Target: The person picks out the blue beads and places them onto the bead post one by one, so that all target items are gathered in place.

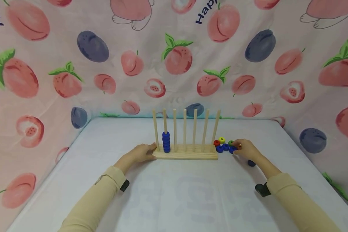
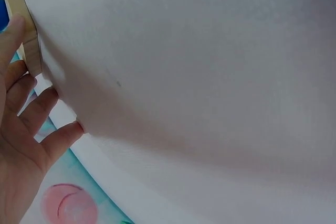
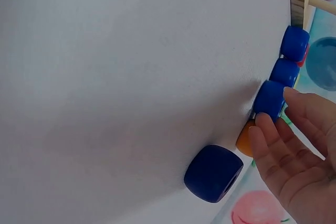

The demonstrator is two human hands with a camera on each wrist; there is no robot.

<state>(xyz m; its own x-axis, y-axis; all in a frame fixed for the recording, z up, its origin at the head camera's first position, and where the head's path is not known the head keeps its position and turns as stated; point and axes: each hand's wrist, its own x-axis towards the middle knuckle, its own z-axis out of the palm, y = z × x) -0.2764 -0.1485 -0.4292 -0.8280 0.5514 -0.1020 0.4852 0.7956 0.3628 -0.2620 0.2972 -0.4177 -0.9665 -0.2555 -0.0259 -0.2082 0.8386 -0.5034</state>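
A wooden peg stand (image 1: 185,156) with several upright pegs sits on the white table. Blue beads (image 1: 166,141) are stacked on its second peg from the left. My left hand (image 1: 141,152) grips the stand's left end, the thumb at the front edge; the left wrist view shows its other fingers spread around the end of the base (image 2: 32,51). At the right, my right hand (image 1: 246,149) pinches a blue bead (image 3: 270,98) between thumb and fingertips, low at the table. An orange bead (image 3: 244,139) lies partly hidden behind those fingers.
Beside the stand's right end lie a red bead (image 1: 217,142), a yellow bead (image 1: 221,140), a green bead (image 1: 230,142) and two more blue ones. A dark blue bead (image 1: 251,163) lies apart under the right wrist. Fruit-patterned cloth (image 1: 174,90) hangs behind the table.
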